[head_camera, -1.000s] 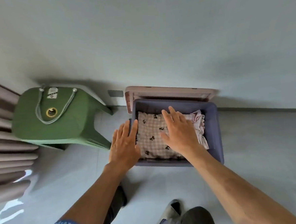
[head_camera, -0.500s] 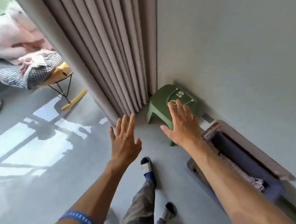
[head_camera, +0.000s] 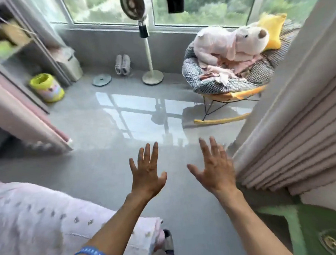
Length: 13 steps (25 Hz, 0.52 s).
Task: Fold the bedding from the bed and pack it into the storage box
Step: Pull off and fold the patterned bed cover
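Storage box gone from view, left hand [head_camera: 148, 172] and right hand [head_camera: 213, 169] spread empty over grey floor [head_camera: 98, 172], pink bedding [head_camera: 40, 222] lower left, green stool [head_camera: 317, 224] lower right.

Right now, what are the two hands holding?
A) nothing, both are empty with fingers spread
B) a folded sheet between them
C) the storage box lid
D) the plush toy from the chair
A: the left hand and the right hand both hover over bare grey floor with fingers spread, gripping nothing.
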Each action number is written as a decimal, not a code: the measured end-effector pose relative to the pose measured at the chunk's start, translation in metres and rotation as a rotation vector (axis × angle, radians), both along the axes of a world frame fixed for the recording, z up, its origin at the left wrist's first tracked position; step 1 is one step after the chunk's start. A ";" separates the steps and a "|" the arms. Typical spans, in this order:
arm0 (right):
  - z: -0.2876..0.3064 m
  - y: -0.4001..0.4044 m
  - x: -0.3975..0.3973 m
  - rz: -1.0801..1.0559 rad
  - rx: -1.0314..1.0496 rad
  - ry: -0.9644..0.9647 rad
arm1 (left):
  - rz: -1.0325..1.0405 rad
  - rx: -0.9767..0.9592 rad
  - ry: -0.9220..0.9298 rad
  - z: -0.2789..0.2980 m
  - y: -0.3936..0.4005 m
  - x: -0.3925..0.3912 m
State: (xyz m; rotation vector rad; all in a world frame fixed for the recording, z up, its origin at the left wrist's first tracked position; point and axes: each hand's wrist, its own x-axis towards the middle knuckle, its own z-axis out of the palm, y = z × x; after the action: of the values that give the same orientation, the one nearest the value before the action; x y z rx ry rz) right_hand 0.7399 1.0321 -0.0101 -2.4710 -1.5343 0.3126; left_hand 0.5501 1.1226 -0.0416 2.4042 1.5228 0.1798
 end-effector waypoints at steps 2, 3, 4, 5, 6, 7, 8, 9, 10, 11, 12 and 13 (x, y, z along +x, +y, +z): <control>-0.006 0.061 -0.034 0.124 0.024 0.008 | 0.133 -0.011 0.025 0.001 0.038 -0.034; -0.008 0.088 -0.054 0.191 0.036 0.020 | 0.211 -0.018 0.034 0.000 0.053 -0.051; -0.007 0.117 -0.076 0.269 0.025 0.047 | 0.299 -0.017 0.044 0.000 0.068 -0.070; -0.006 0.144 -0.099 0.350 0.010 0.078 | 0.386 -0.016 0.061 0.002 0.081 -0.088; -0.003 0.167 -0.122 0.441 -0.002 0.105 | 0.467 -0.019 0.069 0.003 0.092 -0.106; -0.002 0.188 -0.144 0.542 0.004 0.118 | 0.537 -0.022 0.080 0.005 0.101 -0.123; -0.001 0.207 -0.163 0.633 0.012 0.119 | 0.604 -0.024 0.086 0.007 0.107 -0.137; -0.002 0.222 -0.176 0.701 0.018 0.117 | 0.663 -0.034 0.090 0.009 0.111 -0.145; -0.003 0.239 -0.186 0.775 0.028 0.116 | 0.739 -0.041 0.083 0.011 0.116 -0.152; -0.005 0.258 -0.194 0.847 0.041 0.114 | 0.822 -0.044 0.073 0.012 0.120 -0.158; -0.007 0.275 -0.199 0.922 0.039 0.105 | 0.915 -0.058 0.066 0.012 0.120 -0.161; -0.008 0.289 -0.203 0.995 0.039 0.100 | 1.004 -0.074 0.065 0.013 0.119 -0.164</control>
State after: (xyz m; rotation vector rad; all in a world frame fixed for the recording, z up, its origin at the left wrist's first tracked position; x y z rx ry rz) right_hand 0.5365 1.3216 -0.0181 -1.4344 -2.5502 0.5219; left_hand 0.3864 1.2420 -0.0283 1.3901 2.5593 0.2341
